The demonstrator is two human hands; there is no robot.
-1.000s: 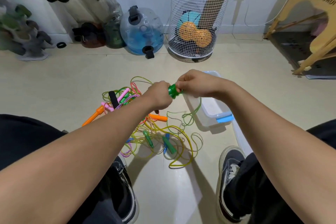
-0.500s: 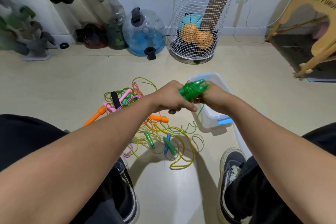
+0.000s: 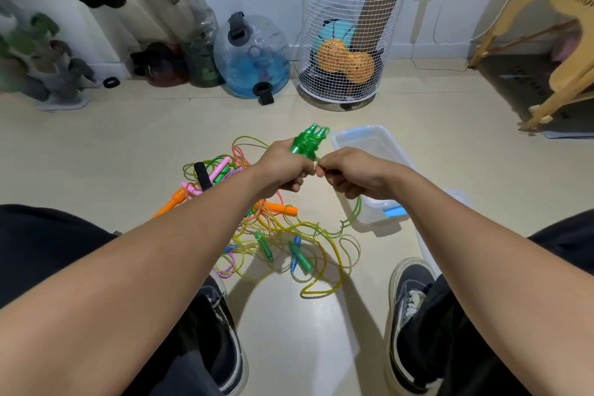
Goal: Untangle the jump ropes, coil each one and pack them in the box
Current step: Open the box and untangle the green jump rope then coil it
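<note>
My left hand (image 3: 283, 167) grips two green jump rope handles (image 3: 308, 141), held together and pointing up and away, with green cord wound around them. My right hand (image 3: 347, 175) pinches the same green cord right beside the handles; the loose cord hangs from it in a loop (image 3: 355, 212) to the floor. Below my hands lies a tangled pile of ropes (image 3: 273, 235) with orange (image 3: 279, 207), pink (image 3: 218, 170), green (image 3: 300, 255) and blue handles. A clear plastic box (image 3: 369, 141) stands open on the floor just past my right hand.
A white wire basket (image 3: 350, 32) with balls, a blue water jug (image 3: 254, 64) and bottles line the far wall. A wooden stool (image 3: 553, 26) stands at the right. My shoes (image 3: 408, 305) flank the pile. The box lid (image 3: 427, 254) lies by my right foot.
The green handles have turned from pointing at me to pointing up and away. More cord is wound on them, and my right hand has come round to their near side.
</note>
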